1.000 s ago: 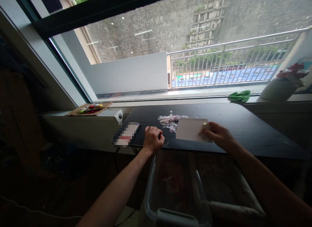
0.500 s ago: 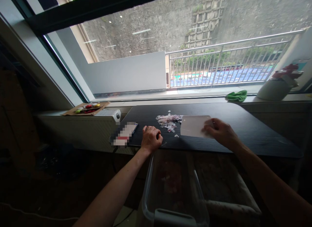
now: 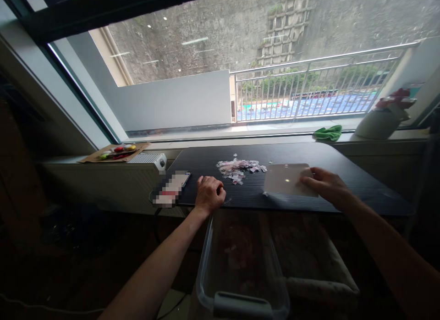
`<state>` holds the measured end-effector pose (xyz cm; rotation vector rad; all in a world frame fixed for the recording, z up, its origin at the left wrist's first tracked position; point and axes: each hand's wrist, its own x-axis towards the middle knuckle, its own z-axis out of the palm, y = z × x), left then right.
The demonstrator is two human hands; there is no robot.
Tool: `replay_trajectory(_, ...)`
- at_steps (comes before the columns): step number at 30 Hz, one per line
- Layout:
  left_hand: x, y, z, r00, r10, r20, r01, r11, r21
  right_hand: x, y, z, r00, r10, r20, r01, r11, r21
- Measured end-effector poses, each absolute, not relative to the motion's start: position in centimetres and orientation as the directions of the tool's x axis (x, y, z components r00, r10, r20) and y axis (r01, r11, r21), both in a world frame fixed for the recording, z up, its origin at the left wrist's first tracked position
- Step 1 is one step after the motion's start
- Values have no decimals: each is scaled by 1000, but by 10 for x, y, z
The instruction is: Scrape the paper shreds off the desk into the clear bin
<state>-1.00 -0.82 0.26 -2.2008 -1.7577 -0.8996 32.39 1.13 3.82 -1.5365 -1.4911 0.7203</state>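
Note:
My right hand (image 3: 326, 184) grips the right edge of a thin, translucent white plastic scraper (image 3: 282, 180), a flat rectangle tilted above the dark table. To its left lies a heap of small pale paper scraps (image 3: 239, 168). One loose scrap (image 3: 265, 193) shows at the scraper's lower left corner, and another lies behind its top edge. My left hand (image 3: 209, 194) rests at the table's near edge in a loose fist, its fingers curled round a dark hollow. Below the edge stands a clear plastic bin (image 3: 202, 269), with a few pale pieces visible inside.
Left on the dark table (image 3: 347, 178) lies a phone (image 3: 172, 188) with a blurred-out screen. A radiator (image 3: 103, 187) stands beyond it, bearing a board with colourful items (image 3: 117, 152). A green cloth (image 3: 328, 133) and a white container (image 3: 376, 120) are on the windowsill.
My right hand has drawn the scraper rightward, away from the heap, uncovering scraps at the heap's right end. My left hand keeps its place on the table edge. The view has shifted slightly.

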Motion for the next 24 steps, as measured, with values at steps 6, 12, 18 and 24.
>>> replay_trajectory(6,-11,-9,5,132,817,561,936,-289,200,311,8,45,151,988,34,401,-29,-915)
replay_trajectory(12,-12,-9,6,146,813,563,936,-298,189,351,0,43,87,993,-75,323,-100,-941)
replay_trajectory(18,-13,-8,6,155,812,562,935,-305,181,355,11,37,58,998,4,200,-7,-980)
replay_trajectory(24,-14,-8,5,168,808,565,936,-310,166,358,12,37,-7,998,-59,146,-57,-988)
